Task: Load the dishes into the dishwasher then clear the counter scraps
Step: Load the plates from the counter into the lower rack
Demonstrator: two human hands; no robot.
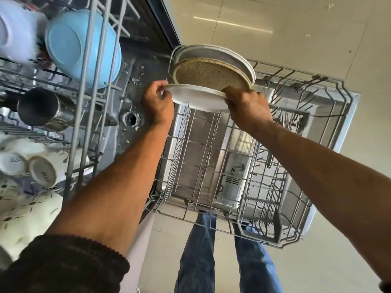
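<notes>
pale beige floor tiles (275, 39) fill the room beyond the dishwasher's pulled-out lower rack (232, 157), glossy and crossed by thin grout lines. a long bright streak of reflected light (232, 23) lies on the tiles past the rack's far end. small dark specks dot the floor right of it.

Lower dishwasher rack (213, 157), pulled out over the open door, is the landmark. Standing in its tines at the far end: two white plates (237, 58) with a speckled brown plate (209, 77) just in front. Cutlery basket (292, 119) sits at its right side. Left of it and higher, the upper rack (84, 85) carries a blue bowl (80, 47), steel cup (42, 106) and white mugs (31, 166).
</notes>
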